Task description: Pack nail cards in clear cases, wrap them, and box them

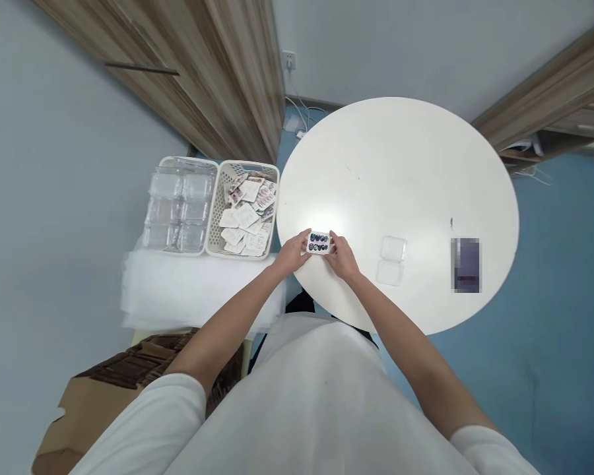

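Note:
Between my two hands is a small white card of dark, shiny press-on nails, set out in two rows. My left hand pinches the card's left edge, and the fingers of my right hand close on its right edge. They hold it over the near left part of the round white table. To the right of my right hand, a clear plastic case lies unfolded on the tabletop, its two halves side by side.
Left of the table stands a basket of similar cards. Beside it, another basket holds stacked clear cases. White wrapping sheet lies in front of them. A cardboard box sits lower left. A blurred dark object rests at the table's right.

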The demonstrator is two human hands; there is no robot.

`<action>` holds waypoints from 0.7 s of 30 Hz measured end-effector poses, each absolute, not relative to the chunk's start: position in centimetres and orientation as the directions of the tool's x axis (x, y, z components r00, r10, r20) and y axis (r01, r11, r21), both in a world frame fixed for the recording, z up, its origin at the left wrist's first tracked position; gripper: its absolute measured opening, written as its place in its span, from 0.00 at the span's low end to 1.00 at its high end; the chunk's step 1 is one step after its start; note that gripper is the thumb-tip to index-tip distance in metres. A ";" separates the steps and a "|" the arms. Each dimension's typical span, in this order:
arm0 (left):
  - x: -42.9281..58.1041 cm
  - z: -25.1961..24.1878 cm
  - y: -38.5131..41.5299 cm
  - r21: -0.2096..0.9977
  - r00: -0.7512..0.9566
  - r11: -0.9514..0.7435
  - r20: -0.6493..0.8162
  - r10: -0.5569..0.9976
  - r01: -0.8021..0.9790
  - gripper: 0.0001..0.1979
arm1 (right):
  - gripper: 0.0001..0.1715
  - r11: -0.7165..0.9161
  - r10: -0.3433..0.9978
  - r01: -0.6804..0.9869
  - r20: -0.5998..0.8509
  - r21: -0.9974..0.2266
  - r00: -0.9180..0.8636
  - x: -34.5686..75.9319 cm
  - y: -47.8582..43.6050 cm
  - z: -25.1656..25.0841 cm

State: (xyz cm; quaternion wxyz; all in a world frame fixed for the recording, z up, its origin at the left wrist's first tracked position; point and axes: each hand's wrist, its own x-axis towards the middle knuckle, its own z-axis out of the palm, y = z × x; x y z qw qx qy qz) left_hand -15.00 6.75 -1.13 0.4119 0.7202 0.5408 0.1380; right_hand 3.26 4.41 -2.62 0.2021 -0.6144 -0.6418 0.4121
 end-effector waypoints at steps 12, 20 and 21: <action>-6.1 -0.1 2.0 0.790 0.534 -0.214 -0.164 0.830 0.574 0.32 | 0.38 -0.045 0.971 0.583 -0.172 -0.811 -0.164 14.3 -2.6 -1.1; 0.1 -0.8 0.0 0.641 0.595 -0.375 -0.162 0.787 0.670 0.30 | 0.36 0.050 0.979 0.752 -0.117 -0.657 -0.167 21.2 -5.4 -2.4; 0.7 -0.9 0.0 0.615 0.593 -0.387 -0.167 0.787 0.687 0.30 | 0.36 0.050 0.978 0.766 -0.124 -0.641 -0.167 21.8 -5.4 -2.7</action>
